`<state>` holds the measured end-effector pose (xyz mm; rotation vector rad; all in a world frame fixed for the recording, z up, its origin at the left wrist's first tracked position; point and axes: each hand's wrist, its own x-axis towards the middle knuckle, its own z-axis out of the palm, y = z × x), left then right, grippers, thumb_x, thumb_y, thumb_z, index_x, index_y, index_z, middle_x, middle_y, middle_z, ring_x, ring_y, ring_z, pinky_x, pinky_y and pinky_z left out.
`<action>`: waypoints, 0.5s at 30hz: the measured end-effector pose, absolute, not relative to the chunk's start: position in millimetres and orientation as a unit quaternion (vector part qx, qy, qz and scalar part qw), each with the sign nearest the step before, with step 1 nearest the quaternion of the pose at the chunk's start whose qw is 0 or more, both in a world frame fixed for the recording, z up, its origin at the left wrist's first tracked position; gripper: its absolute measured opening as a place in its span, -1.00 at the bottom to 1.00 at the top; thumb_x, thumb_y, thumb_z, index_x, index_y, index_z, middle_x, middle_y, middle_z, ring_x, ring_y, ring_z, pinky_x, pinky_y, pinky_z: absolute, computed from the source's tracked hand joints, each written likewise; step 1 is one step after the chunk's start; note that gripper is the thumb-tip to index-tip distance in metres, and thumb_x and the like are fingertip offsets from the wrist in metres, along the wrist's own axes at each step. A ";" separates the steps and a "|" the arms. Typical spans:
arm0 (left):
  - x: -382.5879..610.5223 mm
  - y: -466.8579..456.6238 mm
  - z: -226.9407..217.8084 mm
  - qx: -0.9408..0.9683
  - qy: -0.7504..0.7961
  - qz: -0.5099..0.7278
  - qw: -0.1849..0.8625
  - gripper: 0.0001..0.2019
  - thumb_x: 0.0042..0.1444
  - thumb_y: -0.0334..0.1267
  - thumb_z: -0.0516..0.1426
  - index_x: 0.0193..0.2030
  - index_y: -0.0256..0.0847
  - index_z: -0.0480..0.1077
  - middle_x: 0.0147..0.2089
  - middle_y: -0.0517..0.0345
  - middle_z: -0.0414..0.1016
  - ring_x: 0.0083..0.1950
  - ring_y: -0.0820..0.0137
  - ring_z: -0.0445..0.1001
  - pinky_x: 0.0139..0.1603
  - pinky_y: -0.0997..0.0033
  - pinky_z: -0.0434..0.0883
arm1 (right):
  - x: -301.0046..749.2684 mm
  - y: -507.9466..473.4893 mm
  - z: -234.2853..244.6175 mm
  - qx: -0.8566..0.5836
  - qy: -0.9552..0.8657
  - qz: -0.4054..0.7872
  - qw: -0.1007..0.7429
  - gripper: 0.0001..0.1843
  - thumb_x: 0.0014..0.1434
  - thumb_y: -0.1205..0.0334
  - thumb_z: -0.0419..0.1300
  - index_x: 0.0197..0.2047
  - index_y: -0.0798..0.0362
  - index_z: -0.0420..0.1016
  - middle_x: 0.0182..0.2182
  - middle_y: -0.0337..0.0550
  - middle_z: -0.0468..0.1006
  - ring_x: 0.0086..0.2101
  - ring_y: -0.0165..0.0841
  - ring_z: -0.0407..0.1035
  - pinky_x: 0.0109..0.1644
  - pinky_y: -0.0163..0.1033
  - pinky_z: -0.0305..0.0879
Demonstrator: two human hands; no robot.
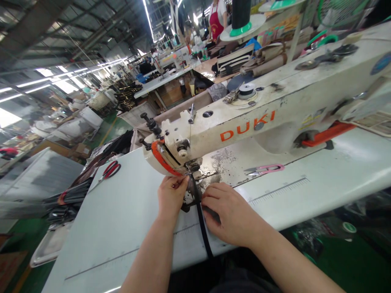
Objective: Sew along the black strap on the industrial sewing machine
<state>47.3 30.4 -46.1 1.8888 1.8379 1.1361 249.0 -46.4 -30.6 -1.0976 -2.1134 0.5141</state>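
Observation:
A narrow black strap (pixel 203 232) runs from under the sewing machine's needle area (pixel 193 169) down over the table's front edge. Left of the presser foot, my left hand (pixel 172 195) is closed in a pinch, its thumb and fingertips close to the needle. What lies between those fingertips is too small to make out. My right hand (pixel 227 211) is on the other side of the strap, fingers curled, with the fingertips at the strap's right edge. A dark metal guide (pixel 191 203) sits on the plate between both hands, partly covered by the strap.
The white machine arm (pixel 238 122) reaches across from the right. Pink-handled thread snips (pixel 265 169) lie beneath it, and red-handled scissors (pixel 111 170) lie on the table (pixel 122 215) at left. Bundled dark strips (pixel 70 197) are beyond the left edge. A person in a red apron (pixel 216 24) stands behind.

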 end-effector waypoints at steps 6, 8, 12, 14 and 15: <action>47.6 30.7 -47.2 0.653 0.633 0.393 0.135 -0.82 0.05 -0.09 0.30 -0.35 -0.12 0.67 -0.38 0.16 0.52 -0.41 0.41 0.46 -0.39 0.42 0.41 | 249.1 -46.7 -29.9 -0.418 -0.814 0.198 0.351 -0.87 0.19 0.41 0.23 -0.24 0.04 0.59 -0.25 -0.05 0.63 -0.11 -0.12 0.46 0.09 0.04 0.44; 47.8 31.0 -47.5 0.653 0.634 0.392 0.134 -0.82 0.05 -0.09 0.30 -0.35 -0.12 0.67 -0.38 0.16 0.52 -0.41 0.41 0.46 -0.39 0.42 0.42 | 249.0 -47.1 -29.9 -0.417 -0.815 0.196 0.353 -0.87 0.20 0.41 0.22 -0.24 0.04 0.58 -0.26 -0.05 0.63 -0.11 -0.13 0.46 0.08 0.04 0.44; 48.3 31.8 -47.6 0.653 0.635 0.391 0.132 -0.82 0.05 -0.08 0.29 -0.35 -0.11 0.67 -0.39 0.17 0.51 -0.42 0.42 0.45 -0.40 0.42 0.41 | 249.0 -47.5 -30.4 -0.418 -0.814 0.195 0.353 -0.87 0.19 0.41 0.22 -0.24 0.04 0.58 -0.25 -0.06 0.63 -0.10 -0.13 0.46 0.09 0.04 0.44; 48.6 32.0 -47.5 0.654 0.632 0.392 0.135 -0.81 0.05 -0.08 0.30 -0.36 -0.12 0.67 -0.39 0.18 0.51 -0.42 0.42 0.45 -0.40 0.42 0.41 | 249.0 -47.4 -30.4 -0.420 -0.814 0.195 0.351 -0.88 0.19 0.41 0.22 -0.24 0.04 0.58 -0.25 -0.06 0.63 -0.10 -0.14 0.45 0.09 0.03 0.43; 48.7 32.2 -47.5 0.655 0.631 0.392 0.136 -0.81 0.05 -0.08 0.30 -0.36 -0.12 0.67 -0.40 0.18 0.50 -0.43 0.42 0.45 -0.40 0.42 0.41 | 249.1 -47.3 -30.3 -0.421 -0.814 0.195 0.349 -0.88 0.19 0.41 0.22 -0.24 0.05 0.58 -0.25 -0.06 0.63 -0.10 -0.14 0.45 0.09 0.03 0.43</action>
